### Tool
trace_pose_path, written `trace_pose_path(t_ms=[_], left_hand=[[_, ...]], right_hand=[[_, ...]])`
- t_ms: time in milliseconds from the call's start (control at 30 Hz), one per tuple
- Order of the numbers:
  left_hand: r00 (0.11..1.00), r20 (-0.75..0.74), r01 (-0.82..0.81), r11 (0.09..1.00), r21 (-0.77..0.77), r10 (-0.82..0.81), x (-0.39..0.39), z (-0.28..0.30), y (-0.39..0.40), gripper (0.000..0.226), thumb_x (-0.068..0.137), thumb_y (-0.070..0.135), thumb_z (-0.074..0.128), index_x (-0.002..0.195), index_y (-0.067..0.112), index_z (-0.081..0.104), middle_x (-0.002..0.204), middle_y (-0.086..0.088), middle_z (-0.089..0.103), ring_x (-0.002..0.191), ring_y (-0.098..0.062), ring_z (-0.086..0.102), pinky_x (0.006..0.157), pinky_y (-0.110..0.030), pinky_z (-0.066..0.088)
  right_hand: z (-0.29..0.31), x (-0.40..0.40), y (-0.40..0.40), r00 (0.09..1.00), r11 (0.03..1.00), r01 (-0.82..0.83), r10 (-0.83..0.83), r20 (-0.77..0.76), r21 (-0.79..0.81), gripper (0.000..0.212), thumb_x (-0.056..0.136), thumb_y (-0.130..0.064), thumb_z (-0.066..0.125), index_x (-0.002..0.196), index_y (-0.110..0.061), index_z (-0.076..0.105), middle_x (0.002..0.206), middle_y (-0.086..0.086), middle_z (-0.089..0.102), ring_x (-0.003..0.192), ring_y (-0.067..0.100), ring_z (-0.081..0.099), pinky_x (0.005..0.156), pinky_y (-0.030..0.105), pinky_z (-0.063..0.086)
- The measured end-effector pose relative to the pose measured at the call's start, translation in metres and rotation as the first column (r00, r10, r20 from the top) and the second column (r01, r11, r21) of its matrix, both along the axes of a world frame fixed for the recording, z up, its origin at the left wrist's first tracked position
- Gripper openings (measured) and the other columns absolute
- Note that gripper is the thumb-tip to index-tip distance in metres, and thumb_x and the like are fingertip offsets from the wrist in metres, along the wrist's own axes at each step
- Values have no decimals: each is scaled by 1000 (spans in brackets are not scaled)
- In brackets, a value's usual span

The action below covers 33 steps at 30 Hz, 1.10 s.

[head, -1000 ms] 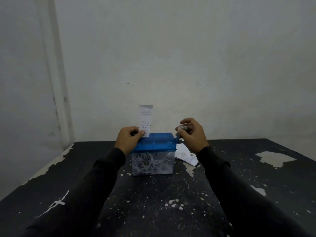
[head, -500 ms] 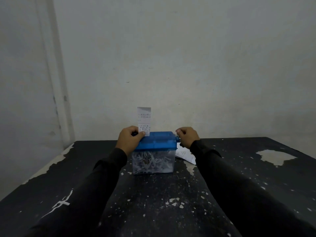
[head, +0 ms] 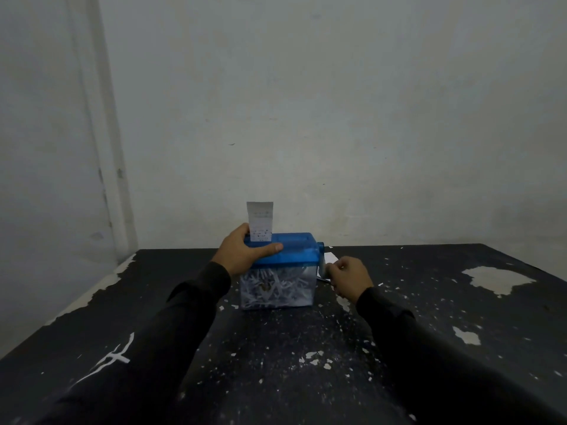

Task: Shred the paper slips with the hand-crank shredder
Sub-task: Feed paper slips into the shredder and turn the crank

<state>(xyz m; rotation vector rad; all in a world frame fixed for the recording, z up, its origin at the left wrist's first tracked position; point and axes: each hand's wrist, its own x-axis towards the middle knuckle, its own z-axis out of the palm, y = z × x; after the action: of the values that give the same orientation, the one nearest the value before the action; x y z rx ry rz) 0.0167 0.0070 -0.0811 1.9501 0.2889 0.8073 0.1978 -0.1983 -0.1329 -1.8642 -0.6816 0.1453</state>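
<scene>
My right hand [head: 348, 276] is curling round the crank handle [head: 323, 271] low at the shredder's [head: 285, 262] right side. My left hand [head: 244, 253] is gripping its blue lid, thumb along the front. A paper slip [head: 260, 220] is standing upright in the slot. The shredder is sitting toward the table's [head: 429, 317] far edge, its clear bin full of shreds.

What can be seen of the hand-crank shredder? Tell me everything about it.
The shredder is a small box standing upright on the dark, chipped table. Its translucent blue plastic top sits on a clear bin packed with white paper shreds. A printed paper slip stands upright in the top slot. The left hand grips the blue top at its left end, thumb along the front edge. The right hand holds the crank low on the right side.
</scene>
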Motion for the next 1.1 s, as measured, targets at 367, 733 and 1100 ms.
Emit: trace_pose_path(t_ms=[367, 733, 1100], left_hand=[[998, -4, 55, 998, 21, -55, 1, 5, 3, 71, 66, 51, 93, 124, 20, 66, 115, 3, 73, 101, -14, 70, 78, -19, 56], [998, 25, 65, 998, 4, -65, 1, 4, 0, 73, 63, 51, 94, 121, 17, 67, 113, 2, 74, 99, -12, 71, 77, -19, 56], [1000, -26, 16, 999, 35, -15, -1, 7, -3, 63, 65, 48, 91, 110, 15, 63, 104, -2, 72, 92, -14, 70, 70, -18, 52]], right_hand=[[79, -26, -15, 980, 874, -64, 146, -135, 481, 11, 97, -7, 60, 93, 2, 66, 60, 4, 59, 47, 15, 48, 42, 25, 41], [54, 22, 42, 997, 991, 34, -24, -75, 131, 9, 97, -14, 62, 95, -8, 68, 88, 16, 69, 65, 26, 63, 44, 24, 49], [11, -37, -7, 994, 966, 60, -80, 68, 252, 43, 102, -21, 50, 59, -17, 44, 54, -6, 36, 52, 10, 32, 53, 28, 28]])
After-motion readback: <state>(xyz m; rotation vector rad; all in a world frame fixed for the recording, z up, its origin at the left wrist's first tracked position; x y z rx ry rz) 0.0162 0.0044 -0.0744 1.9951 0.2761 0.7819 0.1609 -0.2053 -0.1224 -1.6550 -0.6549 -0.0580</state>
